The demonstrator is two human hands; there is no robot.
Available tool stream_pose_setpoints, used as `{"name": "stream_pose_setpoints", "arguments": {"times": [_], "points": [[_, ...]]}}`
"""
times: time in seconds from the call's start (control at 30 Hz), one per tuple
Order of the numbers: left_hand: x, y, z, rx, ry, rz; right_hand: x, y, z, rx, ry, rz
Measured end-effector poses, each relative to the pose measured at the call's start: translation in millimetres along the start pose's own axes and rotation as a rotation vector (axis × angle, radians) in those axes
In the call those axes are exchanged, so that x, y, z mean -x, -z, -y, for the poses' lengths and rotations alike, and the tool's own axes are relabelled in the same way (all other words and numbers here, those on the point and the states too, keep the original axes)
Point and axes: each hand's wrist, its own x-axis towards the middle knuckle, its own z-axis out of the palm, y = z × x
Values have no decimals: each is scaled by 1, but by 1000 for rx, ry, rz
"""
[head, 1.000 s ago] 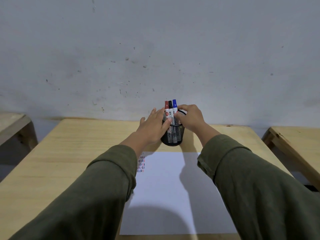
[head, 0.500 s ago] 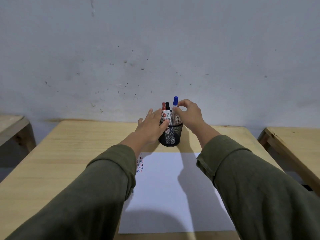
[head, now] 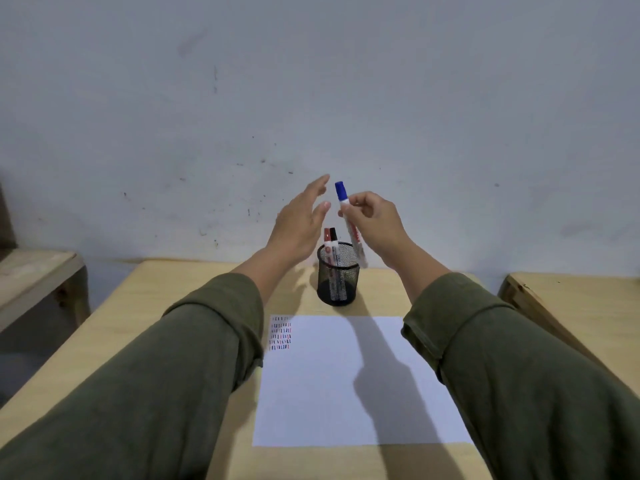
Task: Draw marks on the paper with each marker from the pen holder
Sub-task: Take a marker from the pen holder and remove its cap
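Note:
My right hand [head: 375,225] pinches a blue-capped marker [head: 349,221] and holds it in the air above the black mesh pen holder [head: 337,277], cap up. A red marker [head: 327,245] and a black marker [head: 334,244] stand inside the holder. My left hand [head: 301,223] hovers just left of the blue marker with its fingers spread, holding nothing. The white paper [head: 346,379] lies on the wooden table in front of the holder, with rows of short red, black and blue marks [head: 280,333] at its top-left corner.
The wooden table [head: 145,327] stands against a grey wall [head: 311,98]. Another wooden bench [head: 38,275] is at the left and one more [head: 581,299] at the right, each with a gap to the table.
My right hand has lifted the blue marker out of the holder. My left hand has let go of the holder and risen beside the marker, fingers spread.

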Motion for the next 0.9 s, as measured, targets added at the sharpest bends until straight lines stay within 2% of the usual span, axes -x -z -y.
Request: {"name": "stream_pose_setpoints", "arguments": {"times": [0.33, 0.63, 0.77, 0.9], "points": [[49, 38, -12, -7, 34, -68, 57, -11, 22, -50, -74, 206], [77, 41, 5, 155, 263, -177, 75, 5, 43, -162, -190, 268], [80, 37, 8, 220, 313, -178, 84, 6, 42, -475, -199, 208], [83, 33, 4, 229, 284, -133, 90, -3, 32, -698, -238, 102]]}}
